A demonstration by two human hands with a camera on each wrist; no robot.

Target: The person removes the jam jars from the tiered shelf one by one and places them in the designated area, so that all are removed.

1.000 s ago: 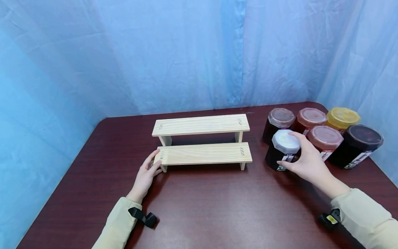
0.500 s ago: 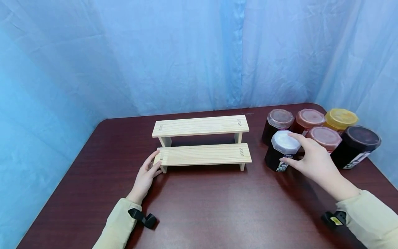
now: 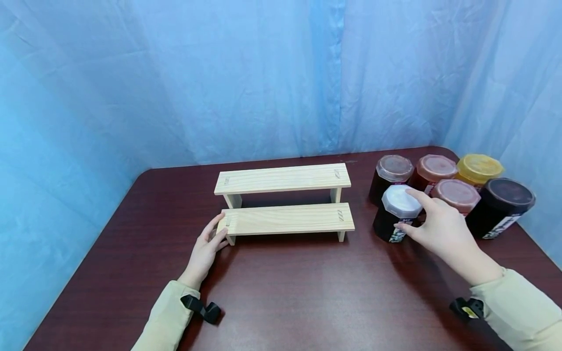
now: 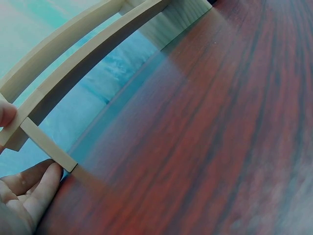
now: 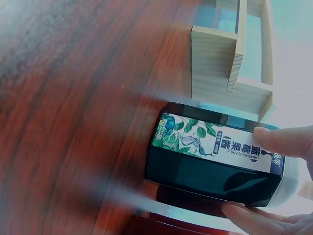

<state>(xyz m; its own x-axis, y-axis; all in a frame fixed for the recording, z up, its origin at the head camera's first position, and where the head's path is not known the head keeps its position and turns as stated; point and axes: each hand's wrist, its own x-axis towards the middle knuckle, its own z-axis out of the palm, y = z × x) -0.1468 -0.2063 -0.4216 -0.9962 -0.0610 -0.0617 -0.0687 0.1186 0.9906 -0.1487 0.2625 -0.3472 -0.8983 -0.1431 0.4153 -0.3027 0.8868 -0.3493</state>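
A pale two-tier wooden shelf (image 3: 285, 218) stands on the table. My left hand (image 3: 205, 251) grips the left end of its lower tier, thumb at the front edge; in the left wrist view my fingers (image 4: 46, 188) touch the upright end piece (image 4: 49, 146). To the right, my right hand (image 3: 443, 229) holds a dark blueberry jam jar (image 3: 388, 224) with a white lid, thumb on one side and fingers on the lid and far side. The jar stands upright on the table, and its printed label (image 5: 215, 142) shows in the right wrist view.
Behind and right of the held jar stand several more jars: a dark one (image 3: 393, 170), red ones (image 3: 436, 168), a yellow-lidded one (image 3: 479, 168) and a large black one (image 3: 500, 209). Blue curtains (image 3: 246, 83) hang behind the dark red table (image 3: 281, 292).
My right hand has shifted slightly about the white-lidded jar, its wrist a little further right than a second ago. The jar stays in place; my left hand and the shelf have not visibly moved.
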